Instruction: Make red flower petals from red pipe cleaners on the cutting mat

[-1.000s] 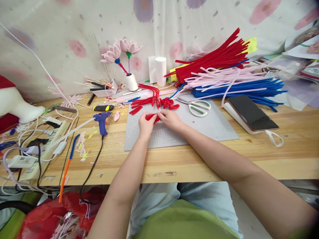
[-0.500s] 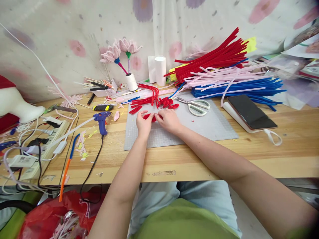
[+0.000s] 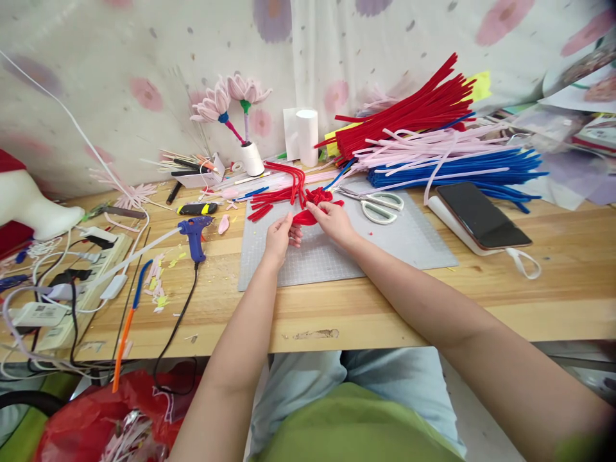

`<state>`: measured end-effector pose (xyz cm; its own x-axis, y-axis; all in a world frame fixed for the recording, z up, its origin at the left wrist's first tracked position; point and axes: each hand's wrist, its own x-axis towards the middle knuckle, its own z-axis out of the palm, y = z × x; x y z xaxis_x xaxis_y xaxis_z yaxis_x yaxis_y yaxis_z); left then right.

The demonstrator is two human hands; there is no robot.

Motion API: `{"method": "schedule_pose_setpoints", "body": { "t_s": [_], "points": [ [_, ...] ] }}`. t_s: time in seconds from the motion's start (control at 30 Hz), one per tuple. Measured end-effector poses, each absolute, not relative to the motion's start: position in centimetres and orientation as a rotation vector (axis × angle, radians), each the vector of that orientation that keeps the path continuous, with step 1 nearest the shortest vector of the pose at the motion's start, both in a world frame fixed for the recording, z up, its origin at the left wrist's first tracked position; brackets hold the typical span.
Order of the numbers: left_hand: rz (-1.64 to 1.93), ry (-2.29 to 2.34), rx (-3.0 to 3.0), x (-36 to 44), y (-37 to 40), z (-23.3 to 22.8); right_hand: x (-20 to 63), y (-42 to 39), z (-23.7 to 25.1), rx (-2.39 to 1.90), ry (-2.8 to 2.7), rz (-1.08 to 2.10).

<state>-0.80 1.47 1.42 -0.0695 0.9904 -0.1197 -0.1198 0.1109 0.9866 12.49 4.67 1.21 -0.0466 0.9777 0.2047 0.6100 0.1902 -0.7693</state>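
Note:
Between my two hands is a red pipe cleaner piece (image 3: 305,218), bent into a petal-like loop. My left hand (image 3: 279,239) pinches its left end between thumb and fingers. At the other end, my right hand (image 3: 332,221) grips it with thumb and fingertips. Just behind the right fingers lies a pile of curled red pipe cleaner pieces (image 3: 316,194), partly hidden by that hand. Straight and bent red pipe cleaners (image 3: 283,194) rest on the grey cutting mat (image 3: 409,247) to the left of the pile. Scissors (image 3: 380,208) with pale handles lie right of my right hand.
Bundles of red (image 3: 409,119), pink and blue pipe cleaners (image 3: 452,170) lie at the back right, near a phone (image 3: 484,215). On the left are a blue glue gun (image 3: 195,237), a utility knife (image 3: 197,208) and a power strip (image 3: 103,273). Pipe cleaner flowers (image 3: 214,102) stand behind.
My hands have drawn slightly apart and the red piece between them shows more as a rounded loop. The right hand has tilted up a little; the left fingers have opened out somewhat.

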Motion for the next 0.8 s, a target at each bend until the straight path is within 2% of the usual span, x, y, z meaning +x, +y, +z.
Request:
{"method": "schedule_pose_setpoints", "body": {
  "t_s": [0.1, 0.4, 0.67, 0.8],
  "points": [
    [1.246, 1.125, 1.042, -1.1, 1.2, 1.9, 12.9, 5.2, 0.8, -1.437, -1.672, 0.804],
    [1.342, 1.048, 1.246, -0.8, 1.2, 1.0, 12.7, 5.1, 1.3, -1.551, -1.752, 0.817],
    [1.235, 1.062, 1.452, -0.9, 0.9, 0.9, 12.1, 4.5, 1.6, -1.663, -1.99, 0.424],
    [1.224, 1.05, 1.46, -1.0, 1.0, 1.1, 12.3, 4.5, 1.6, -1.66, -1.98, 0.402]
  ]
}}
